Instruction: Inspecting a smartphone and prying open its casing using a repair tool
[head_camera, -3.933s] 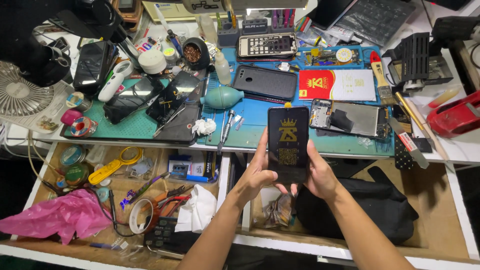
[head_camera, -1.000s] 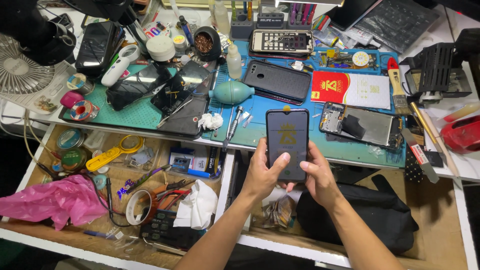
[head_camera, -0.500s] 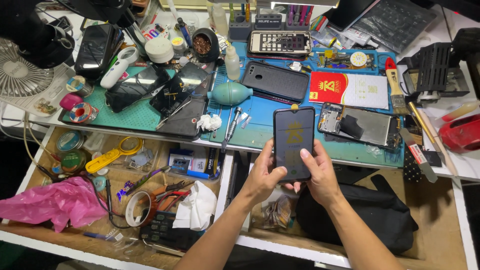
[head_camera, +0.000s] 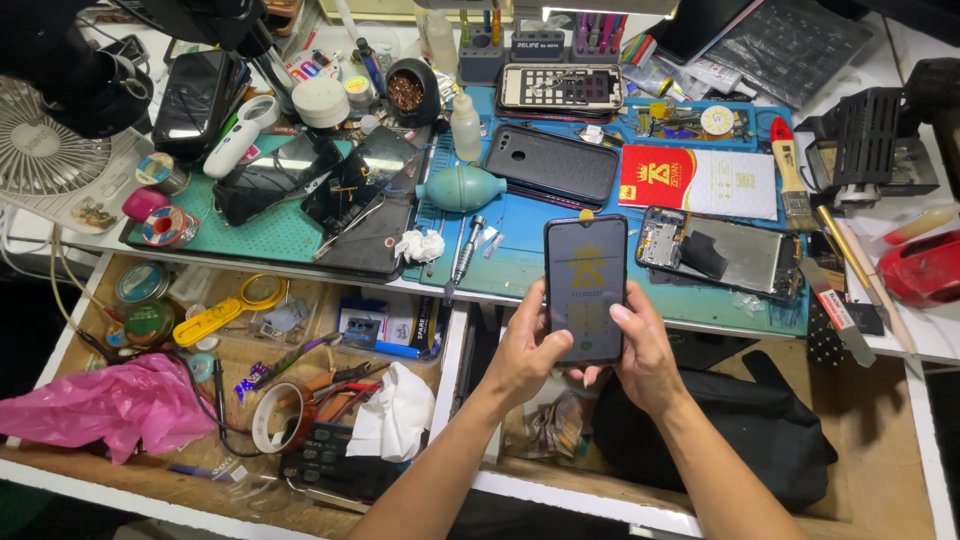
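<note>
I hold a dark smartphone (head_camera: 586, 288) upright in both hands, above the front edge of the counter (head_camera: 520, 265) and over an open drawer. My left hand (head_camera: 525, 355) wraps the lower left side, its thumb resting on the glass near the bottom. My right hand (head_camera: 645, 355) cradles the lower right edge, fingers curled behind the back. Both grips are closed around the phone's lower half; the upper half stands free. Its screen is lit with a yellow emblem.

The phone looks thin, stiff and light, with smooth glass that I judge slippery and easily cracked. The side edges seem the safest place to hold it, not the face.

Just beyond the phone, on the blue work mat (head_camera: 520, 240), lies an opened phone (head_camera: 722, 252) with its insides showing. A black phone case (head_camera: 552, 165) lies further back, beside a teal rubber air blower (head_camera: 460, 188). A screwdriver (head_camera: 462, 255) rests left of the phone I hold. A black bag (head_camera: 760, 430) sits in the drawer below my right wrist, and a pink plastic bag (head_camera: 105, 405) lies in the left drawer.
</note>
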